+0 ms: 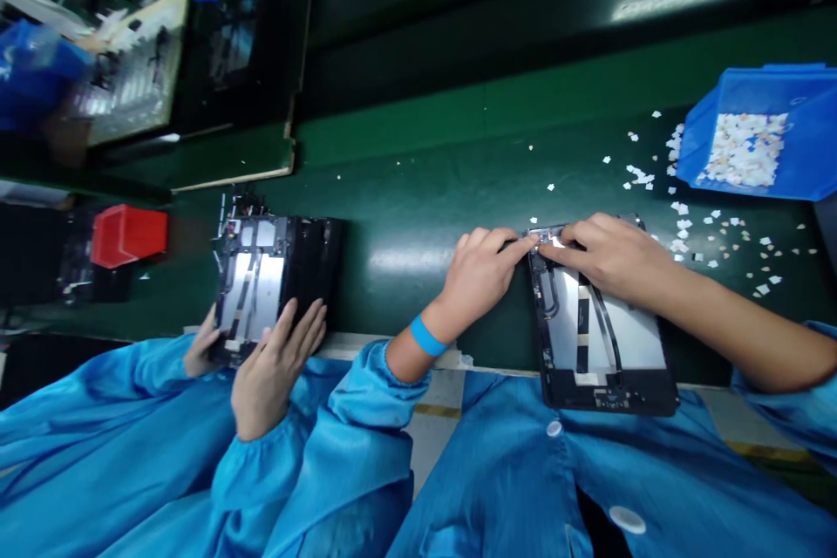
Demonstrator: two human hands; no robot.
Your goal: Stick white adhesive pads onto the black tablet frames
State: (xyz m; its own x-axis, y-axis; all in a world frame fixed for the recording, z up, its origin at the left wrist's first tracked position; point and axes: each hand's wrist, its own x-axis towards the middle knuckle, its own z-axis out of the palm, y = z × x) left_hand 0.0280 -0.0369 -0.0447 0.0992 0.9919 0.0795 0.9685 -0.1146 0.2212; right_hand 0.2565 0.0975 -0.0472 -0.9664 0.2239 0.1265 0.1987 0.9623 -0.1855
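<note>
An opened black tablet frame (598, 340) with a silver inner plate and black flex cables lies on the green bench, its near end hanging over the bench edge. My left hand (480, 270), with a blue wristband, touches the frame's far left corner with its fingertips. My right hand (608, 257) rests over the far edge, its fingers pinched together on a small part at that same corner. What the fingers pinch is too small to tell.
A blue bin (758, 135) of small white paper scraps stands at the right, with scraps (719, 231) strewn around it. A co-worker's hands (275, 362) hold another tablet frame (261, 279) at the left. A red box (127, 234) sits further left.
</note>
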